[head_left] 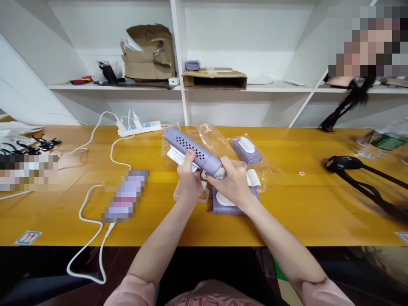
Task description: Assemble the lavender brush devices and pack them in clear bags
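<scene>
A purple brush (191, 148) with rows of dark holes along its body and white bristles (178, 158) beneath is held up slantwise above the table. My left hand (189, 180) closes on its middle by the bristles, thumb on the holed side. Around its lower right end wraps my right hand (234, 182). Below the hands are a pale pink translucent tray (200, 196), partly hidden, and a purple piece with a white oval (225, 199). Farther back lies another purple piece with a white oval pad (245, 146), next to a clear plastic bag (212, 136).
A phone (127, 193) with a white cable lies to the left; a power strip (140, 127) stands behind it. Black headgear (344, 163) and a plastic bottle (387, 142) are at the right. Shelves above hold a cardboard box (213, 78). Another person is at the upper right.
</scene>
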`<action>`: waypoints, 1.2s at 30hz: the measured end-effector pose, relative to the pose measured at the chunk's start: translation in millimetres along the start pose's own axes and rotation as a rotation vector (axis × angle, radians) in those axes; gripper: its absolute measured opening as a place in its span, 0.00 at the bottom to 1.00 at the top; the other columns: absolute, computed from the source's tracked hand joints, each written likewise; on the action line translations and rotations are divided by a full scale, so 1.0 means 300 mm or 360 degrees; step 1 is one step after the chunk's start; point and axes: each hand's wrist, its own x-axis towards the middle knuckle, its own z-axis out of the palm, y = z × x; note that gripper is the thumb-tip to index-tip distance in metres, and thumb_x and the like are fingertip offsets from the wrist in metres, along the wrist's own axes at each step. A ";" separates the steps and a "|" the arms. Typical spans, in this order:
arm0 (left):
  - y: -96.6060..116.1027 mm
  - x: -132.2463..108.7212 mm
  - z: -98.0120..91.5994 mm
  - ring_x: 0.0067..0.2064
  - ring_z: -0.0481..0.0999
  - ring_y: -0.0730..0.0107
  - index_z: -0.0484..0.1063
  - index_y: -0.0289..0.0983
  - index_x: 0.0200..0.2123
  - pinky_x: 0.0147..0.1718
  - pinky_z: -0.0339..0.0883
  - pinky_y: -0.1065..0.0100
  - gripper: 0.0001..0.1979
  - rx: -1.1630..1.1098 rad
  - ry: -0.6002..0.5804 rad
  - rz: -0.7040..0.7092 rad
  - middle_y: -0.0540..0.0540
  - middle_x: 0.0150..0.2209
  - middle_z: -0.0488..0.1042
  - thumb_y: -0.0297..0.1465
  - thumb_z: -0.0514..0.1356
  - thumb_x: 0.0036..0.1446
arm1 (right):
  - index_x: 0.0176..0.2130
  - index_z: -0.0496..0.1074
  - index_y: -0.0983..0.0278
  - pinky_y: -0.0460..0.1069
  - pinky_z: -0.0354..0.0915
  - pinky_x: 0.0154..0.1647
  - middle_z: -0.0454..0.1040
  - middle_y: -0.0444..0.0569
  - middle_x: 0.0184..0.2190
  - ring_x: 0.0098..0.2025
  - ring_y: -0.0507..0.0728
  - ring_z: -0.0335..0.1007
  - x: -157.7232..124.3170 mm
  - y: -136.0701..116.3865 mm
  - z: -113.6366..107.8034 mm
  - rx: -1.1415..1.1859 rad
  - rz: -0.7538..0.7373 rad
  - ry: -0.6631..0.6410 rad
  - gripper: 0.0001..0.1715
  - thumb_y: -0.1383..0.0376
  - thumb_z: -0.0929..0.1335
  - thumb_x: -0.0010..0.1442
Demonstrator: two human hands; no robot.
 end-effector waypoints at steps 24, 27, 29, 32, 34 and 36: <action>-0.006 0.065 -0.054 0.45 0.74 0.64 0.66 0.43 0.48 0.41 0.68 0.66 0.25 -0.0027 -0.0041 0.0180 0.47 0.45 0.74 0.33 0.66 0.45 | 0.59 0.51 0.61 0.61 0.68 0.47 0.62 0.59 0.55 0.55 0.64 0.63 0.002 0.049 -0.026 0.0706 0.0244 -0.0386 0.48 0.65 0.73 0.43; -0.003 0.062 -0.062 0.45 0.74 0.65 0.67 0.42 0.46 0.42 0.68 0.67 0.23 0.0017 -0.0112 0.0250 0.47 0.43 0.74 0.33 0.66 0.45 | 0.49 0.61 0.64 0.53 0.72 0.30 0.74 0.50 0.36 0.32 0.57 0.74 0.036 0.041 -0.019 0.1225 0.0783 -0.0807 0.32 0.61 0.72 0.46; -0.007 0.056 -0.061 0.45 0.74 0.67 0.66 0.43 0.48 0.42 0.68 0.68 0.24 0.0040 -0.0149 0.0313 0.47 0.45 0.73 0.33 0.66 0.46 | 0.45 0.62 0.64 0.51 0.70 0.26 0.74 0.46 0.31 0.27 0.55 0.73 0.041 0.044 -0.001 0.1339 0.0823 -0.0848 0.25 0.62 0.71 0.48; -0.019 0.042 -0.052 0.43 0.74 0.69 0.59 0.51 0.54 0.37 0.69 0.70 0.30 0.0116 -0.0171 0.0186 0.48 0.49 0.71 0.34 0.65 0.47 | 0.39 0.64 0.63 0.49 0.67 0.28 0.73 0.44 0.28 0.30 0.56 0.73 0.024 0.041 0.026 0.0718 0.0633 -0.0446 0.22 0.61 0.72 0.46; -0.032 0.031 -0.043 0.40 0.75 0.69 0.55 0.53 0.56 0.33 0.69 0.70 0.34 0.0168 -0.0164 0.0041 0.48 0.49 0.71 0.36 0.65 0.47 | 0.40 0.63 0.64 0.49 0.65 0.29 0.73 0.47 0.31 0.33 0.58 0.72 0.008 0.029 0.034 0.0246 0.0410 -0.0355 0.19 0.63 0.70 0.49; -0.047 0.024 -0.035 0.39 0.76 0.69 0.55 0.51 0.57 0.33 0.69 0.70 0.36 0.0170 -0.0143 0.0030 0.47 0.47 0.72 0.35 0.66 0.46 | 0.42 0.63 0.64 0.49 0.63 0.29 0.74 0.52 0.36 0.34 0.59 0.72 -0.003 0.012 0.033 -0.0034 0.0222 -0.0428 0.15 0.66 0.66 0.53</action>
